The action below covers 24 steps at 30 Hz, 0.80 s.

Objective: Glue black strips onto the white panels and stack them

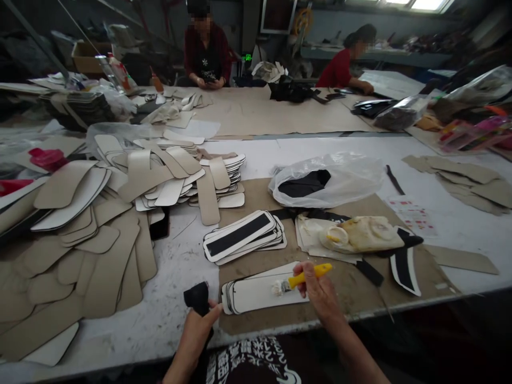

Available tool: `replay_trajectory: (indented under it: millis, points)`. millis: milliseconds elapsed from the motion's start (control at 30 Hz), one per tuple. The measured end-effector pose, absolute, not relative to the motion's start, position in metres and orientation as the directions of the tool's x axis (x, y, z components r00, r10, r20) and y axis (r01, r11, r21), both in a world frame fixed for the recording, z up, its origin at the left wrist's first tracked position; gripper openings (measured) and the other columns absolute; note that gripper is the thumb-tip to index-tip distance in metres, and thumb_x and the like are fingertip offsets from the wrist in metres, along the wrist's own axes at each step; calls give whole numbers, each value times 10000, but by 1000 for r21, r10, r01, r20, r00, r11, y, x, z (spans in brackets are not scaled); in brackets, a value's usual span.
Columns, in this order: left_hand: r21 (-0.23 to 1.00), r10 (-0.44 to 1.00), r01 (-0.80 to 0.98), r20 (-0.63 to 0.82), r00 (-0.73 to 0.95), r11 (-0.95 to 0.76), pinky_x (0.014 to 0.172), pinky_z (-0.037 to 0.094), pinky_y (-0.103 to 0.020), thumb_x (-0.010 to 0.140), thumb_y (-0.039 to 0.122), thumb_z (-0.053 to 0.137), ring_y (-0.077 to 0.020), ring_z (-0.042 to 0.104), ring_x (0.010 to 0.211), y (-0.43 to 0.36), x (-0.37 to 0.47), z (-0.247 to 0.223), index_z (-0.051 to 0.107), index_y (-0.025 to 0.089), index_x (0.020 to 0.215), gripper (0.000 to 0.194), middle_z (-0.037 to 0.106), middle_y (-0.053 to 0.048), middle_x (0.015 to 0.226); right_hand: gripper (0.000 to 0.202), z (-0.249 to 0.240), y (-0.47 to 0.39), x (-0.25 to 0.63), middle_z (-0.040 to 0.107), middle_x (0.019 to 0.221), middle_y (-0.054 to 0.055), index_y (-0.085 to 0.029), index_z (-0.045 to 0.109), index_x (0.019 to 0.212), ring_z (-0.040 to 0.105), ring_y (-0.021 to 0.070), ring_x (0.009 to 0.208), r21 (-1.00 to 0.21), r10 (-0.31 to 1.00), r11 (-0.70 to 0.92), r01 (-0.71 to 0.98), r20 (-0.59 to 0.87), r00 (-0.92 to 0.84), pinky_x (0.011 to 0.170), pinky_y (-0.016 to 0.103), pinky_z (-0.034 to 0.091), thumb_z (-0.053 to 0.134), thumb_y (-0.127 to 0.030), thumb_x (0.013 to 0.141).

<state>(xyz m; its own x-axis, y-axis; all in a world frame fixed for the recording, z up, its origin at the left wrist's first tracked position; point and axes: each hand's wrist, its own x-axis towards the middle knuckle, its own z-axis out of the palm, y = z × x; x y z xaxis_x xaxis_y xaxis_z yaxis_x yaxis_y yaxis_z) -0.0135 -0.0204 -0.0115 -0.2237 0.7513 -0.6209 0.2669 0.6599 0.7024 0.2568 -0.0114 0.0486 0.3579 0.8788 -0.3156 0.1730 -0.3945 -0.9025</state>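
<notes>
Long white round-cornered panels (252, 294), stacked, right end hidden by right hand (319, 296) gripping yellow-handled brush (296, 279); left hand (197, 326) clutching black fabric strip (196, 297), partly hidden.

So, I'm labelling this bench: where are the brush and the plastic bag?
Brush (325, 269): head view, on the end of its yellow handle.
Plastic bag (354, 178): head view, on its whitish right part.

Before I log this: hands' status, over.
Right hand: grip on yellow-handled brush, bristles over white oblong panel stack. Left hand: black strip, fingers at stack's left end. Black-striped white panels beyond.
</notes>
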Motion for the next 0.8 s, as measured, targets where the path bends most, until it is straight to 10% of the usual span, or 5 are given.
replay_trajectory:
  millis: [367,800]
  points:
    - [717,855,527,-517,-38,457,686,396,-296,670,359,516,-199,555,721,4,7,-25,544,165,782,226,605,-45,735,376,3,-32,185,541,575,-32,-193,505,770,548,141,529,-857,818,-499,-133,-516,256,564,267,465,570,-557,697]
    - [653,844,626,-537,-15,426,651,397,-294,678,323,523,-210,569,713,6,9,-41,532,159,791,199,595,-59,710,294,1,-44,195,560,726,22,-188,554,758,544,151,574,-867,863,-388,313,-223,453,619,296,440,496,-475,784]
